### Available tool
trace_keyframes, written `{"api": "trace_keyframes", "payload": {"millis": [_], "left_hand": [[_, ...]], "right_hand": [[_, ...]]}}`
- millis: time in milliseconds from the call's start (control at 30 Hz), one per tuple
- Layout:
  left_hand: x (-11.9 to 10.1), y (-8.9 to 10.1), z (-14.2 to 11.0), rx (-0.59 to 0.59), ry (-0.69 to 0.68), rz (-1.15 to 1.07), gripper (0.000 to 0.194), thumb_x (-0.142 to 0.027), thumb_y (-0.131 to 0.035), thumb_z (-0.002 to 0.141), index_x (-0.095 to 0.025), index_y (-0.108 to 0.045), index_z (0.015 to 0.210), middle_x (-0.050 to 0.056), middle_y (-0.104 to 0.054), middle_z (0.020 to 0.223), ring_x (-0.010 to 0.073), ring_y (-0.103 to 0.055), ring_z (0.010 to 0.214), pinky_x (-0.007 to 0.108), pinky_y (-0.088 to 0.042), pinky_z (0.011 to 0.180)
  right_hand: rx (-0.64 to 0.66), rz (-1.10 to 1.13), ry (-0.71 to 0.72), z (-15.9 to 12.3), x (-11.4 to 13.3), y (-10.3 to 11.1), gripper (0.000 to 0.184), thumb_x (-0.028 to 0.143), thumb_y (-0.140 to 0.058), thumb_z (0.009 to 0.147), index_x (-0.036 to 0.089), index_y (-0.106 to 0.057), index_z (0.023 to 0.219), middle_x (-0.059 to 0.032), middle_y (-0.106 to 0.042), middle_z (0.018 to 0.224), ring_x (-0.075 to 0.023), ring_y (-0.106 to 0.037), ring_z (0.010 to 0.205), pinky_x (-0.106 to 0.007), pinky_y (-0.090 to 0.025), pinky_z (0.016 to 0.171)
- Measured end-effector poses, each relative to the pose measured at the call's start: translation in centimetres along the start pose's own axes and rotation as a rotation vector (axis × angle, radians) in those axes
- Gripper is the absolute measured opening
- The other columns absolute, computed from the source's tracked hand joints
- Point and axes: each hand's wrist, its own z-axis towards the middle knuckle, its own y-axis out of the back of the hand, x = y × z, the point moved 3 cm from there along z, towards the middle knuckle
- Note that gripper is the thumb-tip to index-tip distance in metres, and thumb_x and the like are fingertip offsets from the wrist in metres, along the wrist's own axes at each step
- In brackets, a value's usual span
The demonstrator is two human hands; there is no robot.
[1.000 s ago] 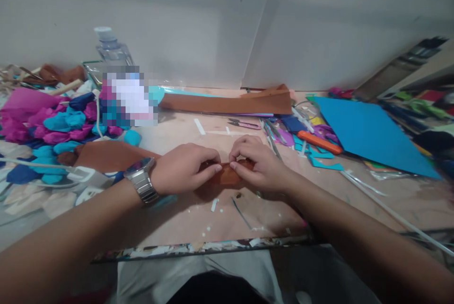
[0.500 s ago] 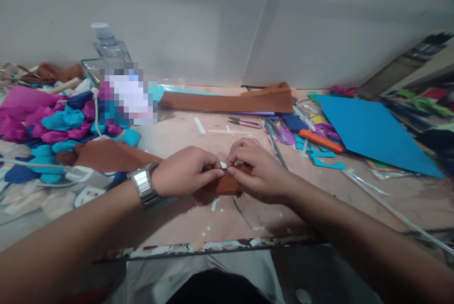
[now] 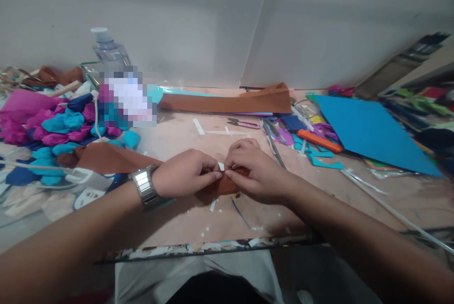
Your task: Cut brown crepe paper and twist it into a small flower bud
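A strip of brown paper-like or cloth-like material (image 3: 223, 186) lies under both hands at the middle of the table. My left hand (image 3: 187, 171), with a silver watch on its wrist, is closed and pinches the strip's upper edge between thumb and fingers. Close beside it, my right hand (image 3: 251, 167) pinches the same edge, fingers curled. Thumb tips nearly meet. A bit of white shows just behind the strip between the fingertips. A longer brown piece (image 3: 113, 157) runs out to the left behind my left hand; whether it joins the strip is hidden.
Blue and magenta crumpled pieces (image 3: 64, 119) pile up at left, near a clear bottle (image 3: 109, 51). A folded brown sheet (image 3: 227, 103) lies at the back. Pink-handled snips (image 3: 244, 124), an orange cutter (image 3: 319, 141) and a blue sheet (image 3: 376, 131) lie rightward.
Both hands keep their pinch on the brown strip, with only a tiny shift of the fingers. The whole view has moved slightly.
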Motion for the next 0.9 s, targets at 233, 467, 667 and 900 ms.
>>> {"api": "trace_keyframes", "payload": {"millis": [233,467,667,900], "left_hand": [[0.18,-0.06,0.15,-0.028,-0.002,0.037,0.035,-0.037,-0.054,0.1,-0.017,-0.068,0.075,0.0,-0.065,0.066,0.0126,-0.054,0.06,0.025,-0.036,0.059],[0.27,-0.17,0.05,-0.022,0.002,0.012,0.036,-0.039,-0.055,0.1,-0.017,-0.067,0.075,0.0,-0.067,0.067,0.0123,-0.055,0.06,0.025,-0.035,0.058],[0.17,-0.14,0.07,-0.027,-0.012,-0.01,0.037,-0.041,-0.054,0.101,-0.016,-0.071,0.078,0.001,-0.067,0.068,0.0127,-0.055,0.062,0.025,-0.037,0.059],[-0.13,0.21,-0.15,0.014,0.033,-0.003,0.036,-0.037,-0.054,0.1,-0.017,-0.069,0.075,0.0,-0.067,0.066,0.0123,-0.055,0.058,0.025,-0.035,0.057]], "right_hand": [[-0.04,-0.028,0.02,-0.04,-0.15,0.05,0.007,0.025,-0.065,0.098,0.024,-0.068,0.092,-0.0011,-0.073,0.089,-0.0237,-0.059,0.102,-0.047,-0.034,0.102],[-0.057,-0.058,0.034,-0.01,-0.03,0.25,0.011,0.026,-0.064,0.099,0.024,-0.07,0.09,-0.0002,-0.072,0.085,-0.0231,-0.06,0.101,-0.047,-0.034,0.104],[-0.071,-0.058,0.038,-0.08,0.03,0.17,0.008,0.026,-0.066,0.098,0.026,-0.074,0.097,-0.0018,-0.077,0.092,-0.0259,-0.058,0.107,-0.049,-0.036,0.105],[-0.117,-0.115,0.052,-0.02,-0.25,0.39,0.011,0.028,-0.066,0.099,0.026,-0.075,0.093,-0.0023,-0.075,0.087,-0.025,-0.061,0.101,-0.049,-0.036,0.102]]}}
